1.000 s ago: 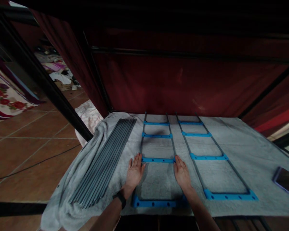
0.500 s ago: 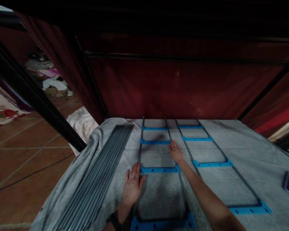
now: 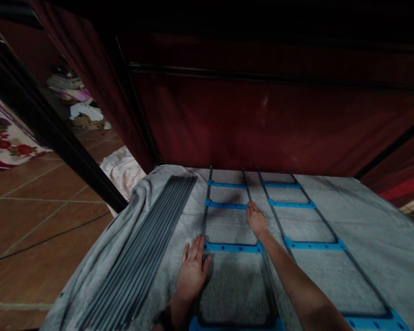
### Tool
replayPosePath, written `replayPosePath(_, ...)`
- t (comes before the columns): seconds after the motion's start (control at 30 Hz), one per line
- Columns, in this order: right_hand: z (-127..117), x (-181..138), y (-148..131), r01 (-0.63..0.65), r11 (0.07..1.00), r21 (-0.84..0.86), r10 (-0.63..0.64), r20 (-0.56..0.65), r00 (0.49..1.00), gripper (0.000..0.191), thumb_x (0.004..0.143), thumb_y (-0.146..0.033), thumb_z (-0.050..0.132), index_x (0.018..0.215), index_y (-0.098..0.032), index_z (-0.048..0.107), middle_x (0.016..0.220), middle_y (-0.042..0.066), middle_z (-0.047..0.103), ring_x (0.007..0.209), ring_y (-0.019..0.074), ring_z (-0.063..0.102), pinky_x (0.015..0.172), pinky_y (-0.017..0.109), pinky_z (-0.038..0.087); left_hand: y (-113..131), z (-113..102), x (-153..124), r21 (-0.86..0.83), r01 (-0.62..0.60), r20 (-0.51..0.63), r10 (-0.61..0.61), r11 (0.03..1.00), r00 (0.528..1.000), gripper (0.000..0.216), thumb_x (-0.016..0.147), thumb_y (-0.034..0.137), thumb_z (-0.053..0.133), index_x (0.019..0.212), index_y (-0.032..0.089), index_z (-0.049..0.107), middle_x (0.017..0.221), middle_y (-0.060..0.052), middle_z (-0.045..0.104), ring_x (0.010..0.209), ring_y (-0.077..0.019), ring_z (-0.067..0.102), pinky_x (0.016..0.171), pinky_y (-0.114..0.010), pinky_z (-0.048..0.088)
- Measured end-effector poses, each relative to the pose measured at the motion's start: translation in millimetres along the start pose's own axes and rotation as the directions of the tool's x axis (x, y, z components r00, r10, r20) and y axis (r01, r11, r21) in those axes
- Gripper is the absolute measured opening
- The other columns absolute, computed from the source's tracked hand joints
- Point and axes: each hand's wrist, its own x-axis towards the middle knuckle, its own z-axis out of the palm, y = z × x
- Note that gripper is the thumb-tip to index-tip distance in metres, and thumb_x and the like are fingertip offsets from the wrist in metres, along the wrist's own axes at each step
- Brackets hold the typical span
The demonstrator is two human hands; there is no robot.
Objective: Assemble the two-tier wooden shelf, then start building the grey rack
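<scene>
A ladder-like frame of dark rods and blue plastic crosspieces lies flat between my hands. My left hand is open, palm down, with fingers stretched out against the left end of a crosspiece. Farther forward, my right hand lies along the frame's right rod, its fingertips touching the end of another crosspiece. Its fingers look straight and close together, wrapped round nothing that I can see. To the right is a second, similar frame. A row of loose grey rods lies side by side on my left.
A grey blanket covers the surface under everything. Dark red cloth hangs behind it on a black metal framework. A black slanted post stands at the left, with tiled floor, a cable and piled clothes beyond.
My view has shifted a little, so the scene sits further right and the phone at the right edge has nearly left the picture. Both hands keep about the same places on the frame.
</scene>
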Motion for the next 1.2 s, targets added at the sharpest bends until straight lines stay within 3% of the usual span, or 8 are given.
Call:
replayPosePath(0.2, -20, 6, -1, 0.063, 0.997, 0.043, -0.066, 0.089, 0.994, 0.049, 0.102, -0.025, 0.034, 0.139, -0.003, 0.059, 0.148, 0.018, 0.055, 0.145, 0.0219, 0.044, 0.123, 0.036, 0.03, 4, -4, 3, 0.016, -0.001, 0.02, 0.001, 1.0, 1.0, 0.059, 0.102, 0.038, 0.041, 0.156, 0.014, 0.038, 0.156, -0.016, 0.048, 0.147, -0.028, 0.043, 0.122, -0.054, 0.031)
replayPosePath(0.3, -29, -16, 1, 0.068, 0.994, 0.087, -0.076, 0.098, 0.992, 0.051, 0.103, -0.033, 0.035, 0.143, -0.009, 0.056, 0.151, 0.014, 0.053, 0.148, 0.0216, 0.04, 0.125, 0.039, 0.028, 6, -6, 5, 0.032, 0.004, 0.025, -0.005, 0.999, 1.0, 0.057, 0.103, 0.037, 0.038, 0.155, 0.014, 0.038, 0.157, -0.016, 0.047, 0.147, -0.0274, 0.042, 0.122, -0.054, 0.03)
replayPosePath(0.43, -29, -93, 7, 0.086, 0.966, 0.245, -0.088, -0.002, 0.996, 0.068, 0.103, -0.051, 0.023, 0.15, -0.008, 0.047, 0.158, 0.016, 0.044, 0.151, 0.0243, 0.034, 0.126, 0.046, 0.025, 10, -8, 5, 0.04, 0.008, 0.042, -0.01, 0.999, 0.999, 0.058, 0.104, 0.038, 0.035, 0.155, 0.012, 0.037, 0.158, -0.017, 0.046, 0.148, -0.0271, 0.041, 0.123, -0.052, 0.029)
replayPosePath(0.6, -30, -216, 22, 0.012, 0.954, 0.298, -0.008, -0.014, 1.0, 0.079, 0.101, -0.063, 0.021, 0.153, -0.008, 0.042, 0.16, 0.018, 0.041, 0.152, 0.0257, 0.033, 0.126, 0.049, 0.027, 10, -9, 10, 0.008, 0.017, 0.051, -0.017, 1.0, 0.999, 0.06, 0.104, 0.043, 0.035, 0.156, 0.014, 0.037, 0.158, -0.017, 0.045, 0.148, -0.0282, 0.04, 0.122, -0.053, 0.029)
replayPosePath(0.73, -36, -271, 28, -0.006, 0.967, 0.254, 0.022, -0.057, 0.998, 0.076, 0.102, -0.061, 0.025, 0.155, -0.008, 0.038, 0.161, 0.018, 0.039, 0.153, 0.0257, 0.029, 0.124, 0.048, 0.03, 10, -15, 9, -0.038, 0.026, 0.05, -0.024, 0.999, 0.998, 0.059, 0.104, 0.046, 0.035, 0.152, 0.012, 0.042, 0.157, -0.019, 0.046, 0.147, -0.029, 0.041, 0.121, -0.053, 0.031)
replayPosePath(0.93, -24, -291, 22, 0.049, 0.993, 0.111, -0.032, -0.155, 0.987, 0.069, 0.104, -0.056, 0.026, 0.154, -0.01, 0.041, 0.155, 0.019, 0.047, 0.148, 0.0305, 0.039, 0.119, 0.053, 0.035, 21, -22, -40, -0.112, -0.019, -0.05, 0.014, 0.994, 0.999, 0.06, 0.104, 0.047, 0.038, 0.156, 0.017, 0.036, 0.158, -0.017, 0.045, 0.147, -0.029, 0.041, 0.119, -0.053, 0.037)
replayPosePath(1.0, -19, -294, 20, 0.067, 0.994, 0.083, -0.051, -0.184, 0.982, 0.069, 0.105, -0.056, 0.027, 0.153, -0.009, 0.042, 0.153, 0.021, 0.05, 0.146, 0.0318, 0.042, 0.118, 0.054, 0.037, 25, -20, -62, -0.119, -0.052, -0.036, 0.049, 0.992, 0.998, 0.059, 0.104, 0.046, 0.039, 0.159, 0.025, 0.03, 0.16, -0.013, 0.043, 0.149, -0.0274, 0.038, 0.12, -0.053, 0.035)
replayPosePath(1.2, -35, -276, 26, 0.038, 0.985, 0.17, -0.009, -0.163, 0.987, 0.062, 0.105, -0.053, 0.029, 0.141, -0.013, 0.057, 0.144, 0.018, 0.06, 0.135, 0.0296, 0.054, 0.114, 0.049, 0.041, 22, -19, -88, -0.151, -0.065, 0.023, 0.069, 0.986, 0.997, 0.059, 0.103, 0.042, 0.044, 0.157, 0.021, 0.036, 0.16, -0.015, 0.042, 0.147, -0.0296, 0.041, 0.12, -0.054, 0.036)
